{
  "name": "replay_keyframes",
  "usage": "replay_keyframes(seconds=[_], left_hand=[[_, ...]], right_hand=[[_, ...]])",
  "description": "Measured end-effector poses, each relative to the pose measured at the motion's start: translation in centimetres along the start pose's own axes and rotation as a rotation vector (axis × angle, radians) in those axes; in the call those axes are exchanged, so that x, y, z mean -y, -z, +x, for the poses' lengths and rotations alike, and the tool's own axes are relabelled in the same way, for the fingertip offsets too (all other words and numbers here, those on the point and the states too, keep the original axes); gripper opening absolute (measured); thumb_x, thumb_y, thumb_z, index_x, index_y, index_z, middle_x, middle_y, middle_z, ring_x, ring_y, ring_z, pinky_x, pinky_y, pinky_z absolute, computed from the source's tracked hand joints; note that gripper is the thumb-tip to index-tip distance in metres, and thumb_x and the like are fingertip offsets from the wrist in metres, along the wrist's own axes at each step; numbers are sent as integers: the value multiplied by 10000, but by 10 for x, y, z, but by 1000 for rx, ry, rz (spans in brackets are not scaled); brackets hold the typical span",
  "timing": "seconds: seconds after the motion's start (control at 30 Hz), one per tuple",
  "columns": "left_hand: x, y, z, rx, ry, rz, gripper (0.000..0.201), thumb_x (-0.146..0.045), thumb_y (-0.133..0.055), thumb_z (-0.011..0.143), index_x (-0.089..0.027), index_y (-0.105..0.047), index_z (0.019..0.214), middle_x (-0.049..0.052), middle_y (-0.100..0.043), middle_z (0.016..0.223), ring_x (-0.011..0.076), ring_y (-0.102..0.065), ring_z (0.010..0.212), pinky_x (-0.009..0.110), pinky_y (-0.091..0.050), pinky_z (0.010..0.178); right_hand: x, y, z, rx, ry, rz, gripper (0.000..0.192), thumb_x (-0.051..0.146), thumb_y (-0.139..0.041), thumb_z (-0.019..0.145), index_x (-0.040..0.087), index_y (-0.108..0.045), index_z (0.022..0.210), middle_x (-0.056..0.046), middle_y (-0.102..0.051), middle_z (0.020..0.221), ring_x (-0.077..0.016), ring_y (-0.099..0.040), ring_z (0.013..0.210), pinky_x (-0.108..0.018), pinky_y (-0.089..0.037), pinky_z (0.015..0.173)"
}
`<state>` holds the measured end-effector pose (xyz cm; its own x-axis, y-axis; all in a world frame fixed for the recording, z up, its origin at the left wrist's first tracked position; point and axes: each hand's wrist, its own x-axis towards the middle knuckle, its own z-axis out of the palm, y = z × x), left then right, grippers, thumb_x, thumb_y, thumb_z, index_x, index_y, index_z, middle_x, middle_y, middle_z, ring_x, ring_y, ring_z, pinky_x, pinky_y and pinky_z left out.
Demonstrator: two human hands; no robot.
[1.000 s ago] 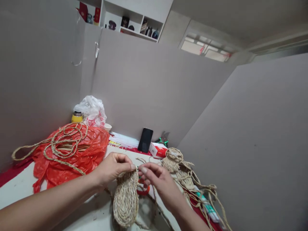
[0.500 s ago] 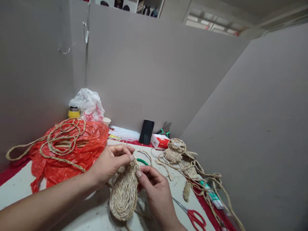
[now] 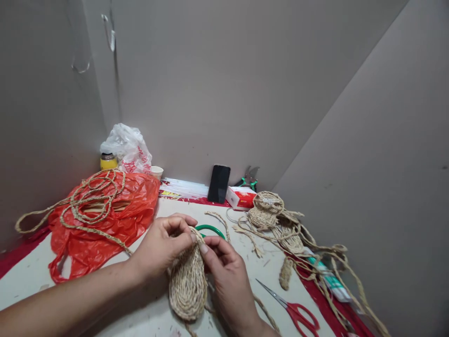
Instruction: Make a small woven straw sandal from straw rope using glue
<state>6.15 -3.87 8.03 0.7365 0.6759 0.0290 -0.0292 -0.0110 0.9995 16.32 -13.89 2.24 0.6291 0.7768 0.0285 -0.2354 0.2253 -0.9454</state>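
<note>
On the table [image 3: 105, 276], our left hand [image 3: 159, 245] pinches the woven sole [image 3: 187, 285] at its top. Our right hand [image 3: 226, 271] grips it too, fingers closed.

Both hands [image 3: 196, 255] pinch woven sole [image 3: 187, 283]; scissors [image 3: 293, 309] beside.

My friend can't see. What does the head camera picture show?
Two hands, the left hand and right hand, pinch the top end of a woven straw sole over a white table. Red scissors lie to the right, and braided rope sits on an orange plastic bag to the left.
</note>
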Motion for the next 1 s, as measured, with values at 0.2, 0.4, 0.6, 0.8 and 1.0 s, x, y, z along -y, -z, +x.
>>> replay_keyframes(seconds=[0.2,0.4,0.6,0.8,1.0], left_hand=[[5,-2,1,21,2,1,178,-214,-639,690,-139,-536,566,52,-583,952,130,-517,771,259,-384,733],[7,-4,1,48,-19,-5,184,-184,-626,706,-142,-526,558,41,-582,914,130,-518,794,253,-379,761],[12,-7,-2,51,-26,-45,185,-170,-614,708,-148,-507,560,43,-587,858,134,-515,767,258,-389,729],[16,-8,-2,56,-39,-74,153,-161,-597,692,-153,-506,569,36,-589,808,133,-507,723,259,-398,694],[14,-7,-1,15,14,-6,149,-155,-563,665,-158,-500,530,28,-595,782,127,-508,687,244,-388,657]], right_hand=[[3,-2,2,-30,54,-74,250,371,-767,657,180,-663,780,-4,-670,711,-131,-586,641,-215,-474,605],[-2,0,3,-70,128,-183,209,357,-731,689,179,-653,766,-10,-661,721,-142,-576,662,-222,-465,621],[0,-1,-1,-36,114,-194,202,360,-709,716,183,-640,784,-15,-665,724,-147,-597,662,-220,-482,610],[-1,0,-2,15,238,-295,186,317,-657,775,198,-659,919,-65,-710,875,-189,-662,791,-249,-525,660],[-10,10,-3,30,664,-685,200,130,-626,777,232,-658,945,-35,-701,864,-172,-650,705,-264,-518,639]])
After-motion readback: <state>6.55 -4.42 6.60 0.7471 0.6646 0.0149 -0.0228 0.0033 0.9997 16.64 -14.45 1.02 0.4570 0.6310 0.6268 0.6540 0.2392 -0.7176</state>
